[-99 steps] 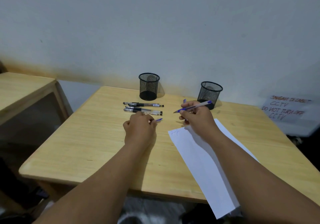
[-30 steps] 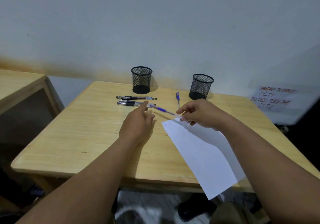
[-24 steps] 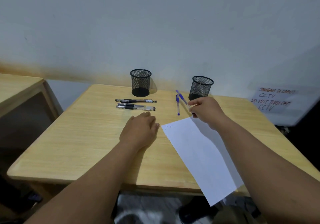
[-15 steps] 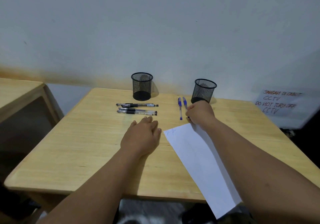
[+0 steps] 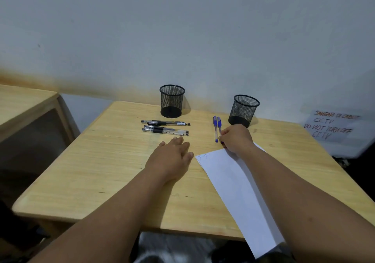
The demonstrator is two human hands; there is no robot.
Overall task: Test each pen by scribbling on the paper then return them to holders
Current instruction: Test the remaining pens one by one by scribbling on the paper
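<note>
Two blue pens lie side by side on the wooden table (image 5: 101, 171), the left blue pen (image 5: 215, 128) and the right blue pen (image 5: 219, 125). My right hand (image 5: 236, 139) is curled, with its fingertips pinching the near end of the right blue pen. My left hand (image 5: 172, 157) rests palm down on the table, holding nothing. Three black pens (image 5: 165, 129) lie in a row just beyond it. Both black mesh holders, the left holder (image 5: 172, 100) and the right holder (image 5: 244, 109), stand empty at the back. The white paper (image 5: 233, 185) bears a small scribble (image 5: 204, 156) at its far corner.
The paper overhangs the table's near edge at the right. A second wooden table (image 5: 20, 104) stands to the left across a gap. A handwritten CCTV notice (image 5: 330, 126) hangs on the wall at the right.
My left hand let go of the blue pen's cap end and now lies flat. My right hand carried the pen from the paper and laid it beside the other blue pen.
</note>
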